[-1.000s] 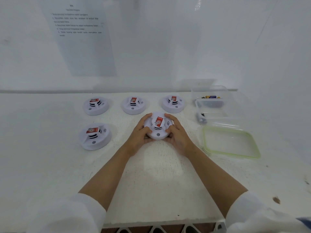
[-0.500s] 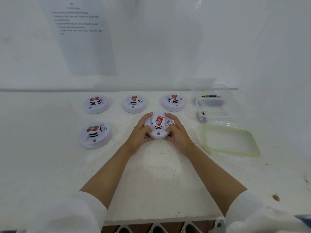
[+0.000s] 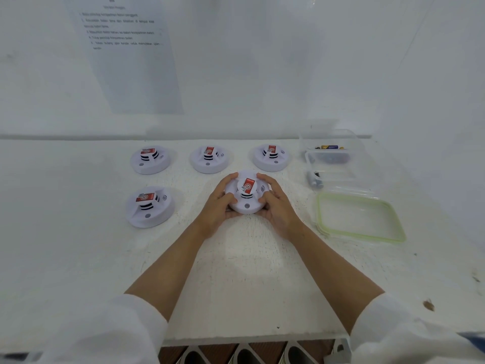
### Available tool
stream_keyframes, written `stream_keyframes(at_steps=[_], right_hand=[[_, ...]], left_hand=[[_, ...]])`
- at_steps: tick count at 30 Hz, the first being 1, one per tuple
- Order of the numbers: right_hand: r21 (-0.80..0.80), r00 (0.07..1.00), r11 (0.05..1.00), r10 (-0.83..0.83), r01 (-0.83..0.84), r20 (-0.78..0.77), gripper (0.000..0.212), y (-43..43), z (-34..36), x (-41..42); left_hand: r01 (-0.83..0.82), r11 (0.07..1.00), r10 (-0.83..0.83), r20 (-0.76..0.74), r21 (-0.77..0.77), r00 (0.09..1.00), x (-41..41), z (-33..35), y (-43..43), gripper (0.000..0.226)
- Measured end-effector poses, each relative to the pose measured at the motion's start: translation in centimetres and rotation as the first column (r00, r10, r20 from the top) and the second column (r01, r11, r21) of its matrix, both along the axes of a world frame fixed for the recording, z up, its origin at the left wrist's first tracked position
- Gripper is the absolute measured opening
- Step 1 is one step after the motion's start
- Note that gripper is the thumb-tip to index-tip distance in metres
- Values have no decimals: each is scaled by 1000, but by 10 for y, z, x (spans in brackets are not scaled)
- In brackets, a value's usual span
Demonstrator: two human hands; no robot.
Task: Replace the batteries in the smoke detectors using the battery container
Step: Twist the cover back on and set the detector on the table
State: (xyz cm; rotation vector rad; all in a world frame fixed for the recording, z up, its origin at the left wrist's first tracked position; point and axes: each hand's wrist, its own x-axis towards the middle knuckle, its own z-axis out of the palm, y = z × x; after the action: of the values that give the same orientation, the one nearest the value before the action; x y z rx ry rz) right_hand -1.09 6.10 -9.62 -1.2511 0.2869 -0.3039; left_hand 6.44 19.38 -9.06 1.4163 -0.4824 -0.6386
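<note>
Near the middle of the white table [image 3: 249, 271], left hand [image 3: 219, 207] and right hand [image 3: 278, 206] both grip the round white plastic smoke detector [image 3: 244, 204], which may slip or crack if twisted too hard

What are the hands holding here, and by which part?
The left hand and right hand grip the nearest smoke detector by opposite sides of its round base.

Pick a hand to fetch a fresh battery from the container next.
Right, probably. The battery container sits just beyond the right hand, on its side of the held smoke detector. The left hand would have to cross over the detector; its grip can steady it instead.
</note>
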Motion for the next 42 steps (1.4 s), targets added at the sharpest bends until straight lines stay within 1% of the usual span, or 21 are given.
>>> stream_keyframes(at_steps=[11, 28, 42], right_hand=[[-16, 1000, 1000, 2, -2, 11, 40, 2, 3, -2], [-7, 1000, 1000, 13, -13, 15, 38, 1, 3, -2], [1, 1000, 1000, 8, -8, 6, 38, 1, 2, -1]], left_hand=[[-13, 1000, 13, 25, 2, 1000, -2, 0, -1, 45], [-35, 999, 35, 7, 7, 999, -3, 1, -1, 50], [-52, 999, 51, 56, 14, 997, -3, -3, -1, 46]])
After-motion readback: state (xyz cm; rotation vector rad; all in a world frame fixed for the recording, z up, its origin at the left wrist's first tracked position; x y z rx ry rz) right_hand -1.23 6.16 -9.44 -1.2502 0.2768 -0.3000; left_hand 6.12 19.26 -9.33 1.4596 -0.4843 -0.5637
